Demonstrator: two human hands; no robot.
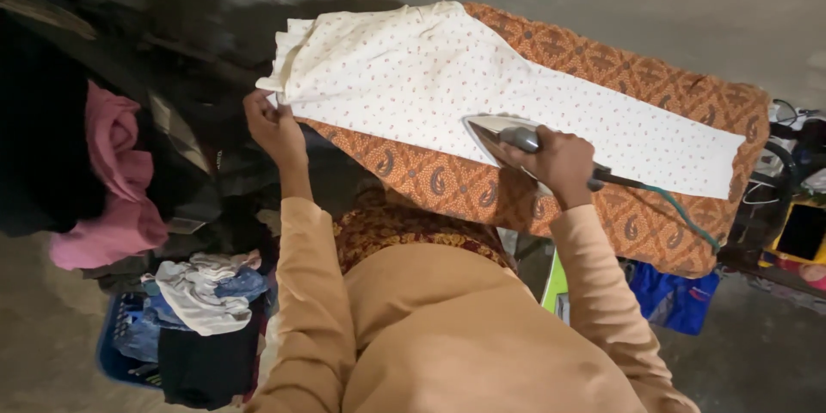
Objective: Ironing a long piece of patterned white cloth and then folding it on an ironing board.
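Right hand fingers closed around iron, resting on white cloth at board centre. Left hand fingers pinch cloth edge at 9 o'clock. Risk: iron standing too long may scorch cloth; cord at 4 o'clock may snag.

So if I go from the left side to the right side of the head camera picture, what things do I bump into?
Pink cloth → basket of clothes → left hand pinching the white dotted fabric → iron under the right hand → green cord → yellow thing.
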